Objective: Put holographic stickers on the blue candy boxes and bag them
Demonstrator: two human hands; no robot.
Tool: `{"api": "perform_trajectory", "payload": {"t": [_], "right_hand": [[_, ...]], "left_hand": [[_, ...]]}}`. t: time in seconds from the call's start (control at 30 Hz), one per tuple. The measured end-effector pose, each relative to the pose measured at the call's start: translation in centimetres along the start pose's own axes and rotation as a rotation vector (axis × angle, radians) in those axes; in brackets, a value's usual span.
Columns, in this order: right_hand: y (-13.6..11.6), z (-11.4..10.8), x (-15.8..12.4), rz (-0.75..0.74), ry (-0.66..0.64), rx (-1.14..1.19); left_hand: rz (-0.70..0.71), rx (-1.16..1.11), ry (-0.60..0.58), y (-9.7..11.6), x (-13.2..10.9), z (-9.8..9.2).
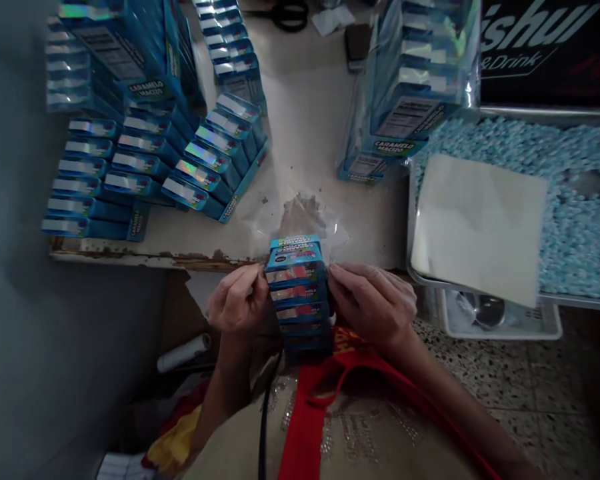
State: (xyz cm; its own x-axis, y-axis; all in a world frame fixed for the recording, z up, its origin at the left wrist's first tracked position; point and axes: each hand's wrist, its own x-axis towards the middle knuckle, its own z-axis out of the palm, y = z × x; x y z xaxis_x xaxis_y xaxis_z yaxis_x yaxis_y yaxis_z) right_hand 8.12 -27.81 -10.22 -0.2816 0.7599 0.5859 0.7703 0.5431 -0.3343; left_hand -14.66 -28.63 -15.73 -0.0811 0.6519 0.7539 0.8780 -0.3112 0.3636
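A pack of small blue candy boxes (pixel 300 293), set in a row, is at the table's front edge, close to my body. Clear plastic film (pixel 337 230) spreads from its far end over the tabletop. At the pack's left side my left hand (pixel 237 300) is closed, thumb and fingers pinched on the film. My right hand (pixel 373 300) pinches in the same way at the right side. The film between the fingertips is thin and hard to make out.
Several packs of blue boxes (pixel 185 173) stand on the table (pixel 305 120) at left. A wrapped stack (pixel 405 100) rises at right. Beside it, a tray of blue candies (pixel 580 253) bears a pale sheet (pixel 480 227). Black scissors (pixel 287 17) lie at the back; a white bin (pixel 505 323) sits below.
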Motion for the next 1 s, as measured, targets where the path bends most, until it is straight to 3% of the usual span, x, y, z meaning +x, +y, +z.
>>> {"api": "perform_trajectory", "payload": {"t": [0.17, 0.37, 0.53, 0.63, 0.77, 1.0], "right_hand": [[-0.2, -0.2, 0.0, -0.100, -0.074, 0.028], [0.0, 1.2, -0.7, -0.017, -0.062, 0.072], [-0.1, 2.4, -0.7, 0.088, -0.039, 0.019], [0.0, 2.7, -0.8, 0.121, -0.063, 0.041], [0.2, 2.8, -0.8, 0.101, -0.059, 0.036], [0.3, 2.5, -0.4, 0.040, -0.028, 0.068]], "left_hand": [[-0.223, -0.058, 0.028, 1.0, -1.0, -0.6], [-0.030, 0.042, -0.031, -1.6, -3.1, -0.7], [-0.154, 0.024, 0.057, -2.6, -2.7, 1.8], [-0.187, -0.043, -0.048, -2.5, -2.6, 2.7], [-0.209, -0.016, -0.190, -2.4, -2.7, 2.7], [-0.137, -0.008, -0.132, -2.9, -2.6, 2.8]]}}
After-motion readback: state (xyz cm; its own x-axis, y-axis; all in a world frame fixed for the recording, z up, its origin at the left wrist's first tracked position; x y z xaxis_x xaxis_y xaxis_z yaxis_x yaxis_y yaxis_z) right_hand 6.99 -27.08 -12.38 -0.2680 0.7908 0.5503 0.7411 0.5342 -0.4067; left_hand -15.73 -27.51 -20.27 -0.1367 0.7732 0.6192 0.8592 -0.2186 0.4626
